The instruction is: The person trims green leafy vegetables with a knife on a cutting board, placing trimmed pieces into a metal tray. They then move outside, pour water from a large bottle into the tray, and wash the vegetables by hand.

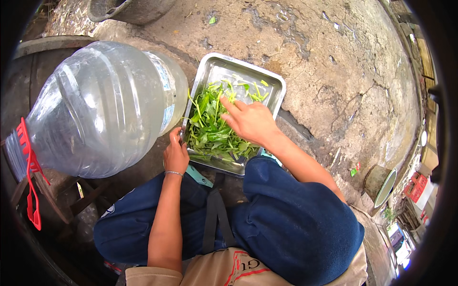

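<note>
A rectangular stainless steel tray (pixel 275 83) lies before me, tilted in the view, with cut leafy greens (pixel 214 132) heaped mostly in its left and near part. My left hand (pixel 176 153) is at the tray's left edge, its fingers up against the rim; a thin bracelet circles the wrist. Over the greens is my right hand (pixel 248 119), with fingers spread and pointing left, slightly blurred. Nothing is seen gripped in it, and whether its fingertips touch the leaves is hard to tell. Short pale stems (pixel 259 94) lie beyond that hand.
A large clear plastic water jug (pixel 103 107) with a red handle (pixel 33 166) lies on its side at the left, close to the tray. A dark bucket (pixel 130 10) stands at the top left. Cracked concrete ground (pixel 340 71) spreads right; a round container (pixel 381 186) stands there.
</note>
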`<state>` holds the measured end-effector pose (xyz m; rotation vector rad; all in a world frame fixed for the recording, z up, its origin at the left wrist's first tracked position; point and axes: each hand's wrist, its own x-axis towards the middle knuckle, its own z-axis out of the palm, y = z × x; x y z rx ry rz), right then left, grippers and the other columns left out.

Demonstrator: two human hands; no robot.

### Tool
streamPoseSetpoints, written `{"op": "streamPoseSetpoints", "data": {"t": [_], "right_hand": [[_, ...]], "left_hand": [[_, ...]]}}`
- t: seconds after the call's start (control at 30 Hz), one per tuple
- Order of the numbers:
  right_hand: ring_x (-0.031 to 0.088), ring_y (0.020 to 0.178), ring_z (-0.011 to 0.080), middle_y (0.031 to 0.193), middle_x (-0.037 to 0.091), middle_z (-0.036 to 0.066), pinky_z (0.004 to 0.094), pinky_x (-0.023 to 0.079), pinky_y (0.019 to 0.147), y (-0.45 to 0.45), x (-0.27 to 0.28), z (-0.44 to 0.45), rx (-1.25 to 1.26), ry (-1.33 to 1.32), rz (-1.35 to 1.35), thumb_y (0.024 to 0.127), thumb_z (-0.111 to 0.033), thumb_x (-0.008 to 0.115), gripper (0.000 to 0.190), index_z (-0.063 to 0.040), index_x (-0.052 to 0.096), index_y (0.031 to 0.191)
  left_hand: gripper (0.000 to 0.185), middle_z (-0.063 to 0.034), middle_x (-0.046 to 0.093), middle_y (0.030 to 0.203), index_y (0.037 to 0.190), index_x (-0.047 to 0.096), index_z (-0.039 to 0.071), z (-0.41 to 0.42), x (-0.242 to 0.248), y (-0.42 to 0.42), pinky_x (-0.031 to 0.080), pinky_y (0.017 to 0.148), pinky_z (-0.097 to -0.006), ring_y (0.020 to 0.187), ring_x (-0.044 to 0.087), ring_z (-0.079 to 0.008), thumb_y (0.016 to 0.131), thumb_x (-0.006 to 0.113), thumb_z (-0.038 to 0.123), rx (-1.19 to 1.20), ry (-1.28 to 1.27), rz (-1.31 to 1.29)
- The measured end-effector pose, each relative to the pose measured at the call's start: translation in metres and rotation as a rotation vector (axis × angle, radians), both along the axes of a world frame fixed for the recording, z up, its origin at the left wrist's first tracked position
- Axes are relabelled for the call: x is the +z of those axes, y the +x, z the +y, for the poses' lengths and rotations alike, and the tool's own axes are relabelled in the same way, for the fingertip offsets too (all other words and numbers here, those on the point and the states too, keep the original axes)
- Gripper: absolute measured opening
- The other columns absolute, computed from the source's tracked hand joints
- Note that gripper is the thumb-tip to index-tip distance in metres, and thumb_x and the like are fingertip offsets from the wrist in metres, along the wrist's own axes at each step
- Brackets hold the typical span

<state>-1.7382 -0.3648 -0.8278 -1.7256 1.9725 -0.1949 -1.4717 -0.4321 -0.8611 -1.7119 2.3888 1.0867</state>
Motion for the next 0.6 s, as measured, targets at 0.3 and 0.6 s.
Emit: {"op": "streamPoseSetpoints", "data": {"t": [0.3, 0.6], "right_hand": [[0.052, 0.111, 0.0392, 0.126, 0.052, 0.026, 0.0471, 0.043, 0.096, -0.046, -0.029, 0.0, -0.295, -0.282, 0.241, 0.092, -0.033, 0.062, 0.048, -0.001, 0.057, 0.127], [0.051, 0.116, 0.0381, 0.125, 0.055, 0.022, 0.0481, 0.042, 0.099, 0.012, -0.041, 0.007, -0.134, -0.174, -0.071, 0.087, -0.011, 0.061, 0.043, 0.003, 0.054, 0.127]], "left_hand": [[0.057, -0.0235, 0.068, 0.108, 0.137, 0.039, 0.016, 0.0, 0.001, 0.0, 0.051, 0.081, -0.053, 0.097, 0.065, -0.0446, 0.087, 0.061, 0.0, -0.018, -0.013, -0.033], [0.057, -0.0238, 0.068, 0.108, 0.136, 0.04, 0.016, -0.001, 0.001, -0.001, 0.051, 0.081, -0.0524, 0.098, 0.065, -0.0441, 0.086, 0.061, -0.002, -0.002, 0.009, -0.019]]}}
